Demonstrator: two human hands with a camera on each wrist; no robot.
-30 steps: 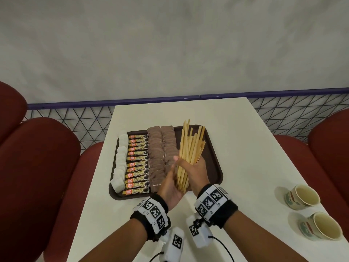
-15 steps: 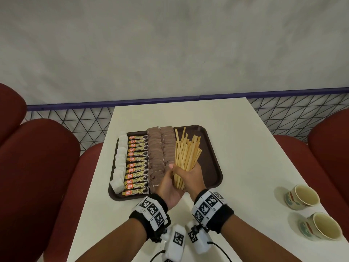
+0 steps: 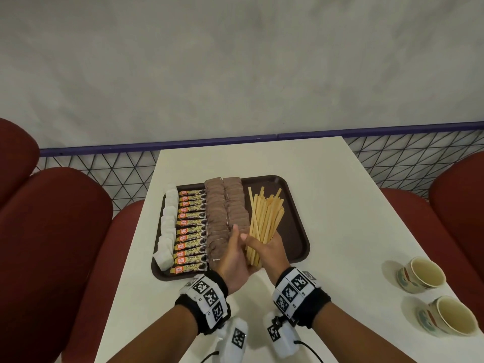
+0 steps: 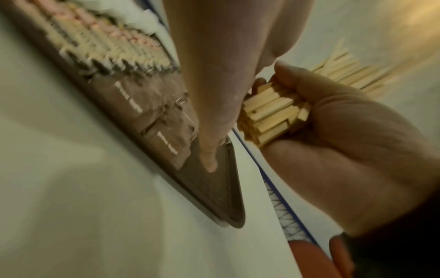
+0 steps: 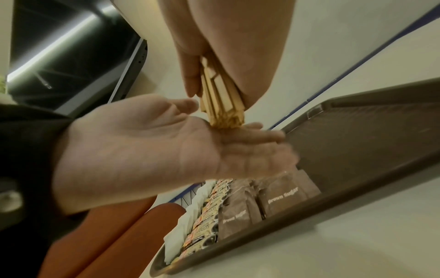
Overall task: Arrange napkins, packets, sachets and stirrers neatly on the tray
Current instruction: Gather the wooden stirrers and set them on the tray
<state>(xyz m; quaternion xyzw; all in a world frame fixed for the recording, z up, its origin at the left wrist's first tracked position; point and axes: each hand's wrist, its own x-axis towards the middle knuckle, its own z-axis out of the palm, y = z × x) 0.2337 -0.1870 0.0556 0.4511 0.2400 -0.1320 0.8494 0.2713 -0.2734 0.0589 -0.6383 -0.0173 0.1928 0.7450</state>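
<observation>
A brown tray point(image 3: 296, 239) lies on the white table. It carries a column of white napkins point(image 3: 167, 229), a row of granules sachets point(image 3: 190, 231) and two rows of brown sugar packets point(image 3: 225, 210). My right hand point(image 3: 269, 251) grips a bundle of wooden stirrers point(image 3: 264, 221) above the tray's right part, their far ends fanned out. My left hand point(image 3: 234, 254) is flat, fingers straight, its palm against the stirrers' near ends point(image 5: 225, 116). The left wrist view shows those cut ends point(image 4: 271, 112) in my right fist.
Two paper cups point(image 3: 421, 276) point(image 3: 449, 320) stand near the table's right edge. Red padded seats point(image 3: 52, 231) flank the table on both sides. A blue-railed mesh partition point(image 3: 262, 138) runs along the far end, with a wall behind.
Both hands drew the stirrer bundle nearer and lower over the tray. The stirrers' far tips now reach less far up the tray, and the near ends sit against my left palm.
</observation>
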